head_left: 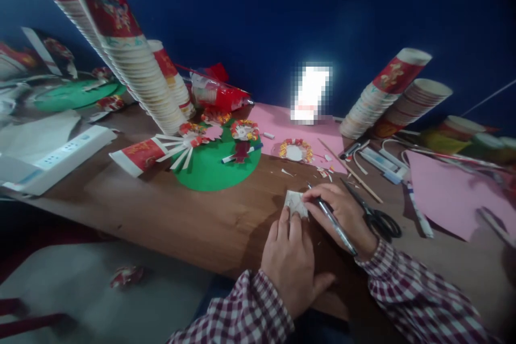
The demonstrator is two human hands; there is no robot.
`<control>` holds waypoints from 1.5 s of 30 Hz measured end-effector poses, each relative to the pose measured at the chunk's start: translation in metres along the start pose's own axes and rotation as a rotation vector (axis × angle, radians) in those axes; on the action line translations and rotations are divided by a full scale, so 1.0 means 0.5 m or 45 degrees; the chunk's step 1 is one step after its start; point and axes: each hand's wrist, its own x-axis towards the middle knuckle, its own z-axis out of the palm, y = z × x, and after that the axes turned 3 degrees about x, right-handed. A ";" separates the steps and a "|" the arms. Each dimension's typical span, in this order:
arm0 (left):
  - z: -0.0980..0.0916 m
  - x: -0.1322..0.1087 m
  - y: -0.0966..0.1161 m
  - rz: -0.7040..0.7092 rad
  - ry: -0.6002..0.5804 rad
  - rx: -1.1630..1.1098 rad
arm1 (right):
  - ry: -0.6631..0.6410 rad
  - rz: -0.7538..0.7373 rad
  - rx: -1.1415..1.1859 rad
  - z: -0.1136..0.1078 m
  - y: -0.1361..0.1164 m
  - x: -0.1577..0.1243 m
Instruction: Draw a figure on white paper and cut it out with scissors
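Observation:
My left hand lies on the wooden table, fingers stretched flat and pressing down a small white paper piece. My right hand is closed around a dark pen, its tip end near the paper's right side. Both arms wear red-and-white checked sleeves. Black scissors lie just right of my right hand.
A green paper disc with cut paper-cup flowers sits ahead. Tall leaning stacks of paper cups stand at left and at right. Pink paper, markers, a wooden stick, a white power strip and a bright blurred screen surround.

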 end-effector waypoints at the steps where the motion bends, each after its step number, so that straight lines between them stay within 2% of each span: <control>1: -0.001 0.000 0.000 0.001 0.008 -0.002 | -0.001 -0.014 -0.034 0.000 0.002 -0.007; 4: -0.002 0.000 0.001 0.004 0.018 -0.005 | -0.033 -0.010 -0.070 0.007 0.007 -0.023; 10: -0.004 -0.002 0.002 0.007 0.028 0.009 | 0.009 0.017 -0.075 0.019 0.010 -0.027; 23: -0.022 -0.002 0.010 0.033 0.076 -0.013 | 0.029 -0.004 -0.019 0.013 0.002 -0.029; 26: -0.036 -0.003 -0.002 0.079 0.082 -0.129 | 0.026 -0.003 -0.010 0.009 0.001 -0.029; 29: -0.060 0.005 -0.033 0.163 0.099 -0.297 | 0.026 -0.026 -0.009 0.010 0.003 -0.030; 34: -0.100 0.064 -0.115 0.151 0.087 -0.381 | 0.088 -0.020 0.000 0.017 0.006 -0.037; 37: -0.105 0.122 -0.153 0.133 -0.017 -0.323 | 0.069 -0.040 0.003 0.015 0.006 -0.038; 41: -0.084 0.189 -0.172 0.384 -0.206 -0.350 | 0.033 -0.048 -0.023 0.013 0.007 -0.034; 45: -0.050 0.225 -0.176 0.559 -0.312 -0.333 | 0.027 -0.021 -0.054 0.017 0.013 -0.030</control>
